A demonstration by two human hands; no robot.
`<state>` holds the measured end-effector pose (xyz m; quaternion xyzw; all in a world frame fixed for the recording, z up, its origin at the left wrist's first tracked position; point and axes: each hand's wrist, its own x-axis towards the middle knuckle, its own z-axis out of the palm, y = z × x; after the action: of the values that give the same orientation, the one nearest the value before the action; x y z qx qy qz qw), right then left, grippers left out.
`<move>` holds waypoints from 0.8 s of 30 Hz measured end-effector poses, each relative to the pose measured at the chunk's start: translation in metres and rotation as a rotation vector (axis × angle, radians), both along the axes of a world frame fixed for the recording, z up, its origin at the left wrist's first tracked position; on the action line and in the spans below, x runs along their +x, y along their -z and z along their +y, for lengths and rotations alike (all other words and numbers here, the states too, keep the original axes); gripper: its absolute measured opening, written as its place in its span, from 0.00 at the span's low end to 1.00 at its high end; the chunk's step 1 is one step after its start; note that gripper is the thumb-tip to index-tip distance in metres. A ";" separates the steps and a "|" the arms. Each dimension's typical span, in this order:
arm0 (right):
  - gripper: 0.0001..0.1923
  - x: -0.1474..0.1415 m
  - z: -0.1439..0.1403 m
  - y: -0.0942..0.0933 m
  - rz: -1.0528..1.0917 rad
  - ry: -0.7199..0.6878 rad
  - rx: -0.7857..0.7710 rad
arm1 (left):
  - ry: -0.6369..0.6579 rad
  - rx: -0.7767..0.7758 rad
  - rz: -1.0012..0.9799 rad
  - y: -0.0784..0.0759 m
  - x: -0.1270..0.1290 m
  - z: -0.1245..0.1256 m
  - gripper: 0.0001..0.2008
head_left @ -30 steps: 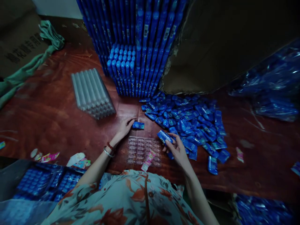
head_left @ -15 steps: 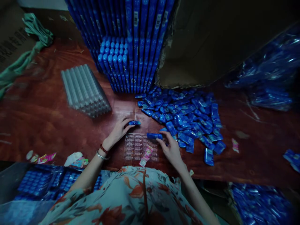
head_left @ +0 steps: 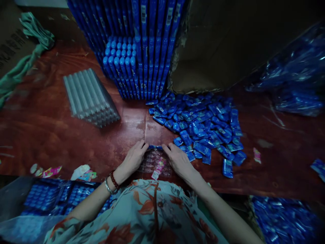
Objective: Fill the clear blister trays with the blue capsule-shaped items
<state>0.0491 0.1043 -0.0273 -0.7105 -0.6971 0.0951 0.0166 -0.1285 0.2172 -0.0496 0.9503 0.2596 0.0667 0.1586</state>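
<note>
Since the earlier frame both hands have come together over the clear blister tray (head_left: pixel 155 164) at the near edge of the bench (head_left: pixel 50 122), and the blue packets they carried a moment ago now sit at the tray's far edge. The left hand (head_left: pixel 133 158) lies palm down on the tray's left side, fingers spread forward and pressing on a blue packet (head_left: pixel 154 147) at the tray's far rim. The right hand (head_left: pixel 179 160) mirrors it on the tray's right side, fingers flat and reaching to the same far rim; whether it pinches the packet or only presses it cannot be told. A small pink wrapper (head_left: pixel 158 167) lies on the tray between the two hands.

Just right of the right hand a loose heap of blue packets (head_left: pixel 203 125) spreads toward the bench's right side. At the far edge stands a stack of filled blue strips (head_left: pixel 137 44), with a torn cardboard box (head_left: pixel 228 40) beside it. A bundle of empty clear trays (head_left: pixel 88 98) lies toward the far left, and a green cloth (head_left: pixel 22 57) trails at the far left corner.
</note>
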 end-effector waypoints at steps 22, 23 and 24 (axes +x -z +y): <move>0.17 0.022 -0.008 -0.004 0.120 0.304 0.227 | 0.155 0.020 -0.010 -0.017 0.034 0.016 0.23; 0.17 0.032 -0.015 -0.003 0.123 0.395 0.279 | 0.152 0.027 -0.029 -0.025 0.039 0.016 0.24; 0.17 0.042 -0.021 -0.001 0.127 0.480 0.326 | 0.148 0.032 -0.048 -0.034 0.045 0.013 0.22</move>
<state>0.0912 0.0835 -0.0260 -0.8357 -0.5126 0.0195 0.1961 -0.0830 0.2306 -0.0159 0.9673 0.1839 0.0817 0.1543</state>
